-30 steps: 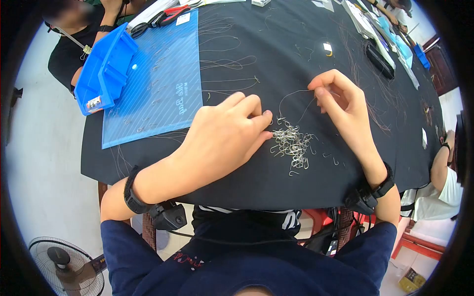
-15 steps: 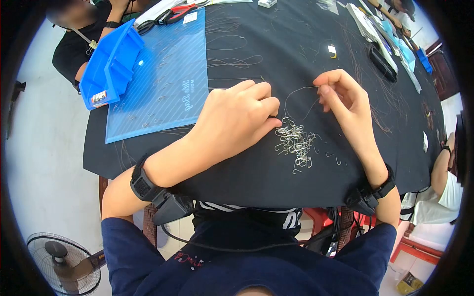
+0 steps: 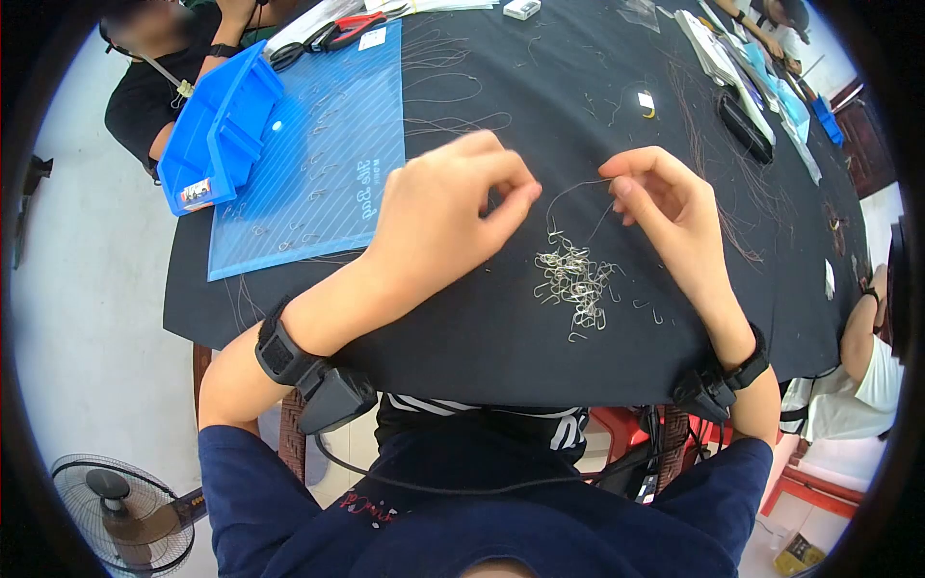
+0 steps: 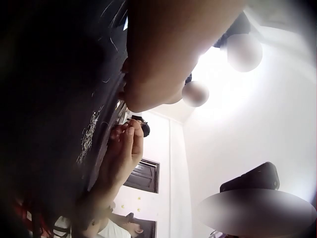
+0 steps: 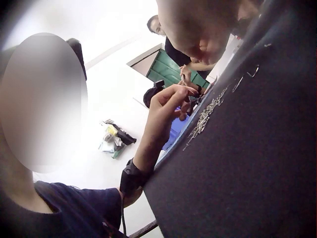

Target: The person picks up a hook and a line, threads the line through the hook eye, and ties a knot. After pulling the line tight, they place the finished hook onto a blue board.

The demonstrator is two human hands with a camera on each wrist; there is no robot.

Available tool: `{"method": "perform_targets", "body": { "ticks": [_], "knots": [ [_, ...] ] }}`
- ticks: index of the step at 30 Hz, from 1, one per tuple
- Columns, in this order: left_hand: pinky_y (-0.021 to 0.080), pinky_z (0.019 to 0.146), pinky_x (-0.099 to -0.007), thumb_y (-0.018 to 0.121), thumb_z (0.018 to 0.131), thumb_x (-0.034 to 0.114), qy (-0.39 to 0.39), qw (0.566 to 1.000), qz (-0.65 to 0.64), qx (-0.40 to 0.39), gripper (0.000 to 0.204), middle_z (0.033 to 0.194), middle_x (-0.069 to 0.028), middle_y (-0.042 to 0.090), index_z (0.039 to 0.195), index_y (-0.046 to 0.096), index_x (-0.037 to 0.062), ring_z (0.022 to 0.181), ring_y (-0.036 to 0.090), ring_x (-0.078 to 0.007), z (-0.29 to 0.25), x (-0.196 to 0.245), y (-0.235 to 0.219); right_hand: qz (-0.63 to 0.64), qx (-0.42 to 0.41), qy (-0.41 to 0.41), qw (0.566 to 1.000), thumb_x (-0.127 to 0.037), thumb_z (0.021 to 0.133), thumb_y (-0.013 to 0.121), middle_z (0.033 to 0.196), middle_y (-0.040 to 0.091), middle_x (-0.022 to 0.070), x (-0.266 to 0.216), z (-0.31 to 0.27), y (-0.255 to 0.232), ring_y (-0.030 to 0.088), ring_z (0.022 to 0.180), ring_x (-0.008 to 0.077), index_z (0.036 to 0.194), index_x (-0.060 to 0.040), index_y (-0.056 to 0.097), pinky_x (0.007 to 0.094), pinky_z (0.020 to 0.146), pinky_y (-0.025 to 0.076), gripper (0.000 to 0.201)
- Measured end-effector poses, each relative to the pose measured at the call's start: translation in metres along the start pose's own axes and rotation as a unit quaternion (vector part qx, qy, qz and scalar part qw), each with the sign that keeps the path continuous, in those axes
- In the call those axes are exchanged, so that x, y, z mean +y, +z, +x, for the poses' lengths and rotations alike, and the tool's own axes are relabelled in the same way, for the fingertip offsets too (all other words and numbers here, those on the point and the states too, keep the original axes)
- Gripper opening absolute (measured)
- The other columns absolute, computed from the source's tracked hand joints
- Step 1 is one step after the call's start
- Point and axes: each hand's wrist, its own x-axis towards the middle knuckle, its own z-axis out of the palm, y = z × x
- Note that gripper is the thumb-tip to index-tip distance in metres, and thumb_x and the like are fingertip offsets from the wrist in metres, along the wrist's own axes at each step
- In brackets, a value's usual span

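My left hand [image 3: 434,202] hangs up and left of a heap of fish hooks [image 3: 573,275], thumb and forefinger tips together in a ring. I cannot tell whether anything sits between those tips. On the other side, my right hand [image 3: 674,207] pinches a thin fishing line [image 3: 568,191] between thumb and forefinger. The line bows leftward and drops to the heap's upper edge; a second strand slants down from the same fingers. In the right wrist view the left hand [image 5: 166,106] shows behind the silvery hooks [image 5: 205,116] on the black cloth.
A blue file bag [image 3: 318,193] lies at the left with hooked lines across it, their tails trailing right. On it stand a blue parts bin [image 3: 217,144] and red-handled pliers [image 3: 352,29]. Loose lines [image 3: 718,183] and a black case [image 3: 744,125] lie at the right. Other people sit around the table.
My left hand has risen from the heap's left edge, and its thumb and forefinger now form a ring. The right hand keeps its pinch on the fishing line, nearly in place.
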Motion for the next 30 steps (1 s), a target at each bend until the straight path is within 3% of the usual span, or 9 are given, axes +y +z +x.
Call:
{"method": "perform_targets", "body": {
  "ticks": [2, 8, 13, 17, 21, 24, 26, 30],
  "knots": [
    [0.035, 0.048, -0.0184, 0.067, 0.082, 0.013, -0.035, 0.998, -0.046, 0.027, 0.008, 0.075, 0.0005, 0.062, 0.085, 0.073, 0.0078, 0.055, 0.049, -0.0030, 0.005, -0.002, -0.002, 0.010, -0.005, 0.002, 1.000, -0.010, 0.091, 0.057, 0.085, 0.064, 0.0009, -0.003, -0.002, 0.002, 0.058, 0.073, 0.0066, 0.101, -0.0025, 0.064, 0.0216, 0.064, 0.048, 0.014],
    [0.035, 0.048, -0.0179, 0.062, 0.089, 0.021, -0.156, 0.942, -0.294, -0.026, 0.019, 0.079, -0.0001, 0.063, 0.092, 0.073, 0.0052, 0.058, 0.049, -0.0026, 0.006, 0.000, -0.006, 0.078, -0.031, -0.010, 0.996, -0.003, 0.089, 0.060, 0.094, 0.064, 0.0041, -0.010, -0.006, 0.006, 0.059, 0.078, 0.0076, 0.099, 0.0022, 0.063, 0.0212, 0.068, 0.049, 0.012],
    [0.037, 0.051, -0.0170, 0.061, 0.090, 0.020, -0.107, 0.925, -0.364, 0.001, 0.020, 0.086, -0.0015, 0.062, 0.095, 0.072, 0.0033, 0.066, 0.051, -0.0033, 0.005, 0.004, -0.004, 0.114, -0.048, -0.007, 0.992, -0.004, 0.086, 0.065, 0.091, 0.064, 0.0038, -0.010, -0.009, 0.010, 0.058, 0.075, 0.0054, 0.098, 0.0021, 0.063, 0.0189, 0.068, 0.047, 0.013],
    [0.038, 0.055, -0.0163, 0.061, 0.089, 0.013, -0.065, 0.929, -0.364, 0.008, 0.016, 0.090, -0.0013, 0.061, 0.096, 0.072, 0.0036, 0.071, 0.052, -0.0033, 0.005, 0.011, -0.004, 0.205, -0.083, 0.067, 0.973, -0.005, 0.086, 0.065, 0.086, 0.065, 0.0019, -0.014, -0.011, 0.012, 0.058, 0.074, 0.0045, 0.098, 0.0011, 0.064, 0.0186, 0.068, 0.047, 0.013],
    [0.035, 0.049, -0.0154, 0.065, 0.085, 0.010, -0.060, 0.924, -0.373, 0.053, 0.013, 0.086, 0.0007, 0.062, 0.094, 0.074, 0.0089, 0.067, 0.048, -0.0016, 0.005, 0.012, 0.011, 0.148, -0.027, -0.029, 0.988, -0.002, 0.084, 0.067, 0.090, 0.062, 0.0048, -0.017, -0.015, 0.017, 0.059, 0.076, 0.0065, 0.096, 0.0026, 0.064, 0.0199, 0.068, 0.047, 0.013],
    [0.037, 0.052, -0.0163, 0.065, 0.085, 0.011, -0.074, 0.932, -0.349, 0.067, 0.013, 0.086, 0.0002, 0.062, 0.093, 0.074, 0.0082, 0.066, 0.048, -0.0024, 0.009, 0.012, 0.007, 0.133, -0.030, -0.040, 0.990, 0.000, 0.082, 0.067, 0.091, 0.061, 0.0061, -0.018, -0.016, 0.019, 0.060, 0.076, 0.0073, 0.093, 0.0032, 0.064, 0.0205, 0.068, 0.047, 0.012],
    [0.036, 0.054, -0.0168, 0.063, 0.087, 0.015, -0.102, 0.923, -0.371, 0.028, 0.016, 0.088, 0.0005, 0.062, 0.098, 0.072, 0.0064, 0.066, 0.047, -0.0022, 0.007, 0.013, 0.005, 0.116, -0.030, -0.049, 0.992, 0.001, 0.082, 0.067, 0.091, 0.061, 0.0060, -0.017, -0.016, 0.019, 0.060, 0.076, 0.0075, 0.092, 0.0028, 0.065, 0.0203, 0.068, 0.047, 0.011],
    [0.031, 0.053, -0.0166, 0.060, 0.089, 0.025, -0.207, 0.854, -0.476, -0.024, 0.023, 0.087, 0.0015, 0.063, 0.101, 0.071, 0.0075, 0.060, 0.042, -0.0014, 0.006, 0.020, 0.004, 0.082, 0.012, -0.076, 0.994, 0.001, 0.081, 0.068, 0.090, 0.061, 0.0058, -0.018, -0.015, 0.018, 0.060, 0.075, 0.0079, 0.091, 0.0023, 0.065, 0.0201, 0.066, 0.047, 0.010]
  ]
}}
